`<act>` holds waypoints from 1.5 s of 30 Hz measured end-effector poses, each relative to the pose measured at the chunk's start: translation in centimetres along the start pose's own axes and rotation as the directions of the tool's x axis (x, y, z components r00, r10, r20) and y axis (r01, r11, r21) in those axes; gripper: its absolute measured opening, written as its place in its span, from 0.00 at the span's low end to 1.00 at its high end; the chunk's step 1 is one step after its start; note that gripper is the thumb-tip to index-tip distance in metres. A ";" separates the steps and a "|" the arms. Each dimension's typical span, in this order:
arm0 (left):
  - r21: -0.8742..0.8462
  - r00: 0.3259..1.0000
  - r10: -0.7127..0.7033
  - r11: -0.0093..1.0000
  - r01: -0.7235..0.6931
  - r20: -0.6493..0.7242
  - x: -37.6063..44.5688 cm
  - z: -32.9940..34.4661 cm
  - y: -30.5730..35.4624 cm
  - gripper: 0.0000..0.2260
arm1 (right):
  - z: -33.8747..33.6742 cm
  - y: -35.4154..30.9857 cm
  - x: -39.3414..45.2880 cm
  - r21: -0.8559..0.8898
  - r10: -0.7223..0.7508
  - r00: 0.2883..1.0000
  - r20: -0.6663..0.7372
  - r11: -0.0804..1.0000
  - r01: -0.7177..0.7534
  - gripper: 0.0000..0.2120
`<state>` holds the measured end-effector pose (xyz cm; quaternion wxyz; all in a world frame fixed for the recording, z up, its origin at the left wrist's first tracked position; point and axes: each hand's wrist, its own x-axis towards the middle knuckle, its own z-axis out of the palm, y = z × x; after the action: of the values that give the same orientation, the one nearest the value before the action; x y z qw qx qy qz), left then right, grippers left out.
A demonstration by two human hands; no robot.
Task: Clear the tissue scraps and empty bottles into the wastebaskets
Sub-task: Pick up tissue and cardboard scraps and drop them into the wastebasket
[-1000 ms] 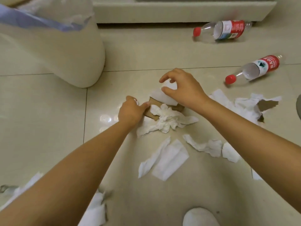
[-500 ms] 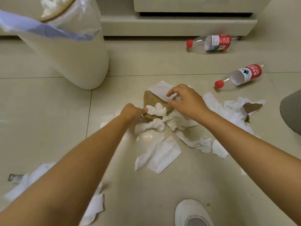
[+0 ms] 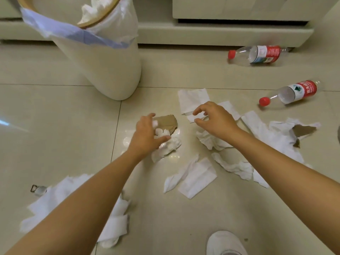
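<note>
Left hand (image 3: 147, 133) at centre, fingers and thumb curled round crumpled tissue wad (image 3: 168, 141) plus brown cardboard scrap (image 3: 166, 122), clutching both. Right hand (image 3: 216, 119) just toward 3 o'clock, fingers loosely spread and bent, hovering over flat tissue sheet (image 3: 193, 98), gripping nothing. Wastebasket (image 3: 103, 70) at 11 o'clock, plastic liner folded over rim, white tissue inside. Two empty bottles with red caps lie on their sides: far bottle (image 3: 257, 55) at 1 o'clock, near bottle (image 3: 290, 92) at 2 o'clock. More tissue scraps (image 3: 195, 175) scattered over floor tiles (image 3: 55, 126) from 3 to 8 o'clock. White shoe (image 3: 225, 243) at 6 o'clock.
</note>
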<state>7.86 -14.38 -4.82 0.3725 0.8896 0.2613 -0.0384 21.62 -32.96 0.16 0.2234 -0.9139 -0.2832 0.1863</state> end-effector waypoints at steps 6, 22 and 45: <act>0.405 0.993 0.038 0.911 -0.081 0.114 1.4 3.3 -0.6 0.61 | 0.7 1.1 -0.2 0.087 0.035 0.999 0.002 0.996 -0.035 0.07; 0.606 0.966 0.145 0.757 -0.247 0.212 2.2 2.3 -1.9 0.57 | 2.2 1.8 0.4 0.084 0.036 0.999 0.035 0.996 -0.039 0.08; 0.354 0.994 -0.006 0.935 -0.034 0.110 3.6 0.2 2.0 0.25 | 1.5 4.2 6.2 -0.274 0.018 0.988 0.155 0.961 0.026 0.40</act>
<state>12.00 -14.07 -4.61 0.2197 0.9407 0.2230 -0.1311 27.51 -31.92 -4.57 0.0719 -0.9181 -0.3248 0.2156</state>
